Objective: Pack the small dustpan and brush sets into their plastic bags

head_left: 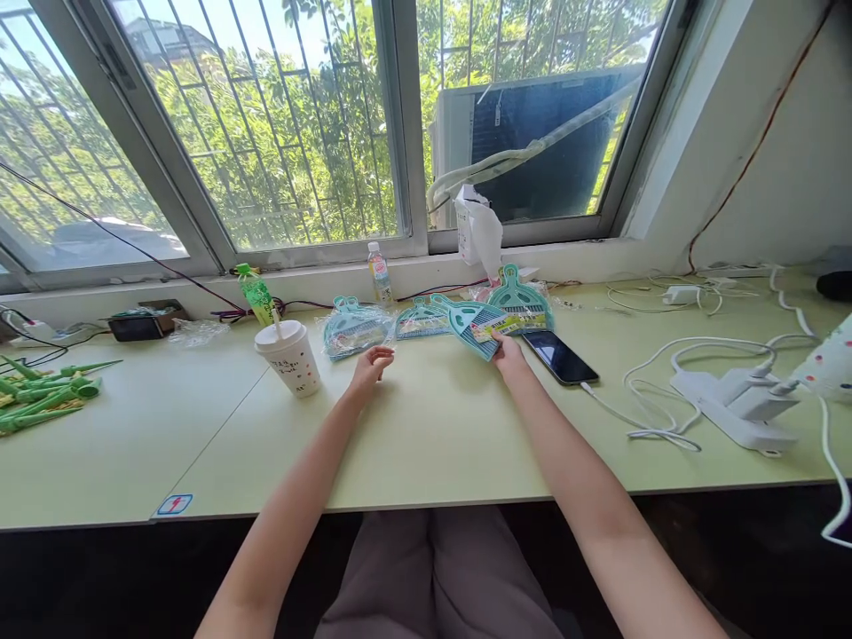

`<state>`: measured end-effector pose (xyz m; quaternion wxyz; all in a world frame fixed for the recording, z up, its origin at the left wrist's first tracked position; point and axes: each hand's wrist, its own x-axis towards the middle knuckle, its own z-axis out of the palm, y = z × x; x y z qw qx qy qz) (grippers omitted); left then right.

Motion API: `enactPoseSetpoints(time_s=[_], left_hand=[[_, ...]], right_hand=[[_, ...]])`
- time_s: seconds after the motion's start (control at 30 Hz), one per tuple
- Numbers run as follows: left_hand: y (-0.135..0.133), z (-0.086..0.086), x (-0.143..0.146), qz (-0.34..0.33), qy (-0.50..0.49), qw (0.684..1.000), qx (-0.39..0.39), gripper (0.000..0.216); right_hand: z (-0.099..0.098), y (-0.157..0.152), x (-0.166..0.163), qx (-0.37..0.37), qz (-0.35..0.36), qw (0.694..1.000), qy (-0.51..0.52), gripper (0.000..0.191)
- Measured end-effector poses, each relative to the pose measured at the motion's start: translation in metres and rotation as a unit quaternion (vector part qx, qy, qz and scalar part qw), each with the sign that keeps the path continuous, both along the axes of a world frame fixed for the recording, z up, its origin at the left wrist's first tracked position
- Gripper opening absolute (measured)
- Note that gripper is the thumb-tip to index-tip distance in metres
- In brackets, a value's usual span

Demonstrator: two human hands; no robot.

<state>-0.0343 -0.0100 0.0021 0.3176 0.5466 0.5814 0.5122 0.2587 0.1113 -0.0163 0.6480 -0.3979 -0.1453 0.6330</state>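
Note:
My right hand point(508, 351) is closed on the lower right edge of a small teal dustpan point(471, 321), which has a yellow label strip and is tilted over the table. Behind it lies another green dustpan set point(519, 302) in clear wrap, with a yellow label. My left hand point(373, 366) rests near the table top with fingers loosely bent and nothing visible in them. Just beyond it sits a pile of pale blue dustpan sets point(356, 328) in clear plastic. Between the two hands, farther back, is a further teal set point(422, 318).
A white lidded cup point(289, 358) with a straw stands left of my left hand, a green bottle point(256, 295) behind it. By my right wrist lies a phone point(560, 357) on a cable. A power strip point(732, 408) and loose cords occupy the right; green pieces point(46, 390) lie far left.

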Motion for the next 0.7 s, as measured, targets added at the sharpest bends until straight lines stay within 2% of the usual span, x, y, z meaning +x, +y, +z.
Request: enactPoseSetpoints(time_s=[0.07,0.1,0.17,0.23,0.27,0.37,0.47,0.57,0.63,0.7], left_hand=[[0.001,-0.004,-0.002,0.051,0.123,0.991,0.012,0.031],[0.001,-0.006,-0.003,0.08,0.202,0.976,0.026,0.033],[0.001,-0.011,-0.005,0.115,0.36,0.924,0.049,0.04],[0.0,-0.013,-0.006,0.09,0.469,0.878,0.031,0.046],[0.0,-0.014,-0.007,0.064,0.497,0.865,0.008,0.046],[-0.003,-0.009,-0.007,0.04,0.528,0.848,-0.018,0.045],[-0.007,-0.001,-0.006,0.097,0.546,0.832,0.02,0.052],[-0.01,0.002,-0.005,0.164,0.553,0.817,0.011,0.063],[-0.01,0.0,-0.006,0.176,0.545,0.82,-0.001,0.058],[-0.009,-0.003,-0.006,0.14,0.526,0.839,0.0,0.04]], right_hand=[[0.001,-0.001,0.0,0.001,0.007,1.0,0.0,0.015],[0.002,-0.001,-0.001,0.001,0.008,1.0,-0.001,0.015],[0.003,-0.001,-0.002,0.003,0.01,1.0,-0.002,0.017],[0.004,-0.002,-0.002,0.001,0.014,1.0,-0.005,0.018],[0.004,-0.002,-0.003,-0.002,0.016,1.0,-0.008,0.018],[0.005,-0.003,-0.003,-0.011,0.017,1.0,-0.015,0.017],[0.007,-0.005,-0.003,-0.008,0.019,1.0,-0.015,0.017],[0.007,-0.006,-0.004,-0.003,0.019,1.0,-0.022,0.016],[0.007,-0.006,-0.004,-0.004,0.021,0.999,-0.032,0.016],[0.006,-0.005,-0.004,-0.004,0.024,0.999,-0.039,0.016]])
